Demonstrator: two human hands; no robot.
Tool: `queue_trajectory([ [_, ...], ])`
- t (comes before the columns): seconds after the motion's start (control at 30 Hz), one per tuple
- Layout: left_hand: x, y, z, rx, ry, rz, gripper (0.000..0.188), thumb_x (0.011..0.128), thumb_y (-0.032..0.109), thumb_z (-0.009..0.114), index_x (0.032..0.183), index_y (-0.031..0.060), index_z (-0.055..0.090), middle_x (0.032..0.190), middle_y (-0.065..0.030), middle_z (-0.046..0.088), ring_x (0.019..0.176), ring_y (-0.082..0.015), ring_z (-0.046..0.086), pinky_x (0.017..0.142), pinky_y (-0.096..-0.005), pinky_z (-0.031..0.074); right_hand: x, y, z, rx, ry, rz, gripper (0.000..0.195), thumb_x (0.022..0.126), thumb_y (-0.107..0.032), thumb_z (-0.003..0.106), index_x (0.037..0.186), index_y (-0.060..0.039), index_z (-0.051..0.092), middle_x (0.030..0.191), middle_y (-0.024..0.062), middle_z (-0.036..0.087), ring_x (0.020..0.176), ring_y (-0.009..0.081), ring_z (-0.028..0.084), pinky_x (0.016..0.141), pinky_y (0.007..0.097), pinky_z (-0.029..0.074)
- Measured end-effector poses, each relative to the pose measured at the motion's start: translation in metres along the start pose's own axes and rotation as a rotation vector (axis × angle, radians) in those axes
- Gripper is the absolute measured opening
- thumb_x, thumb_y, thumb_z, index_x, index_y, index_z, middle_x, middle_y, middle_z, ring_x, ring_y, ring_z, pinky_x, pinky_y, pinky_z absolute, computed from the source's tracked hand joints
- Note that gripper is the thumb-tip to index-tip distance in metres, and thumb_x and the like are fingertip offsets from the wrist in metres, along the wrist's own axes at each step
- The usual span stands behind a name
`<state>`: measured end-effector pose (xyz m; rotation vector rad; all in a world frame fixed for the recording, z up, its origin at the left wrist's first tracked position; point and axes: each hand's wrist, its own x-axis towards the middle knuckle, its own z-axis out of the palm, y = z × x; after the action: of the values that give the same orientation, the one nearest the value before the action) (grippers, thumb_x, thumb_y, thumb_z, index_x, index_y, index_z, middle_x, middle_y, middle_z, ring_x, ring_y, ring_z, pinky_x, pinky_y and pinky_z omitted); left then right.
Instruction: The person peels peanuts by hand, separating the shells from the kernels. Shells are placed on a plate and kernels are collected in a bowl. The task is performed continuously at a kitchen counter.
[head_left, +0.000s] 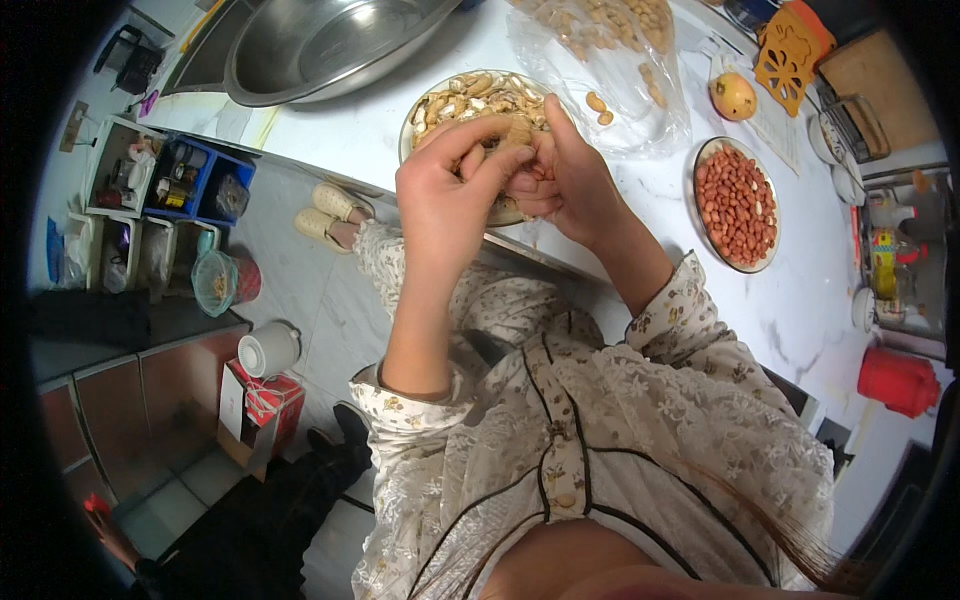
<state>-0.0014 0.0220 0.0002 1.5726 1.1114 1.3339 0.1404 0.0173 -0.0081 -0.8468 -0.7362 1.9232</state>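
Note:
Over a plate (406, 142) heaped with peanut shells (480, 96), my two hands meet. My left hand (450, 180) pinches a tan peanut shell (519, 132) between thumb and forefinger. Close against it, my right hand (581, 176) has its fingers curled and its thumb raised. What looks like a reddish peanut kernel (538, 172) shows in the right fingers; the rest of that grip is hidden. To the right stands a plate of shelled red-skinned peanuts (736, 206). Beyond my hands lies a clear plastic bag (645, 124) with unshelled peanuts (626, 22), and loose peanuts (598, 107) are nearby.
A large steel basin (337, 45) sits at the counter's far left. A yellowish-red fruit (733, 96) and an orange openwork holder (795, 56) are at the back right, a red container (898, 381) at the right. Left on the floor: a lined bin (216, 281). A person in dark clothes (247, 517) is lower left.

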Motion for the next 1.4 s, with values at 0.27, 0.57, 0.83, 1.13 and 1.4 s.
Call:
queue_trajectory([
  [0.27, 0.008, 0.002, -0.010, 0.117, -0.107, -0.017, 0.020, 0.072, 0.003, 0.073, 0.092, 0.0008, 0.070, 0.060, -0.0028, 0.044, 0.056, -0.0136, 0.043, 0.054, -0.0267, 0.039, 0.003, 0.003, -0.007, 0.064, -0.074, 0.024, 0.055, 0.101, -0.050, 0.020, 0.080, -0.0087, 0.049, 0.062, -0.0026, 0.040, 0.045, 0.0051, 0.023, 0.041, 0.0203, 0.020],
  [0.57, 0.010, 0.013, -0.010, 0.311, -0.112, 0.158, 0.025, 0.073, 0.004, 0.072, 0.097, 0.0039, 0.070, 0.058, -0.0035, 0.043, 0.056, -0.0137, 0.043, 0.054, -0.0269, 0.039, 0.005, 0.007, -0.011, 0.178, -0.022, 0.027, 0.049, 0.102, -0.045, 0.027, 0.084, -0.0054, 0.050, 0.066, 0.0002, 0.045, 0.045, 0.0046, 0.027, 0.039, 0.0194, 0.021],
  [0.83, 0.013, 0.002, -0.009, 0.219, 0.045, -0.120, 0.024, 0.077, 0.006, 0.071, 0.100, 0.0023, 0.070, 0.057, 0.0000, 0.040, 0.054, -0.0105, 0.038, 0.053, -0.0254, 0.037, 0.004, 0.005, -0.011, 0.216, -0.063, -0.006, 0.048, 0.103, -0.040, 0.025, 0.099, -0.0013, 0.053, 0.071, -0.0004, 0.046, 0.050, 0.0040, 0.029, 0.042, 0.0186, 0.025],
  [1.13, -0.001, 0.012, 0.000, 0.461, -0.108, 0.287, 0.015, 0.077, 0.009, 0.069, 0.092, 0.0090, 0.069, 0.088, -0.0059, 0.066, 0.074, -0.0254, 0.064, 0.060, -0.0325, 0.050, 0.001, 0.002, -0.009, 0.276, -0.061, -0.071, 0.063, 0.103, -0.043, 0.016, 0.127, 0.0053, 0.048, 0.073, -0.0031, 0.046, 0.054, 0.0062, 0.026, 0.050, 0.0198, 0.028],
  [1.4, 0.002, 0.012, -0.004, 0.621, -0.205, 0.386, 0.021, 0.076, 0.006, 0.068, 0.095, 0.0126, 0.069, 0.090, -0.0014, 0.066, 0.074, -0.0238, 0.065, 0.061, -0.0320, 0.051, 0.003, 0.007, -0.016, 0.242, -0.171, -0.040, 0.066, 0.102, -0.047, 0.018, 0.126, 0.0049, 0.050, 0.066, -0.0072, 0.040, 0.053, 0.0042, 0.027, 0.049, 0.0187, 0.026],
])
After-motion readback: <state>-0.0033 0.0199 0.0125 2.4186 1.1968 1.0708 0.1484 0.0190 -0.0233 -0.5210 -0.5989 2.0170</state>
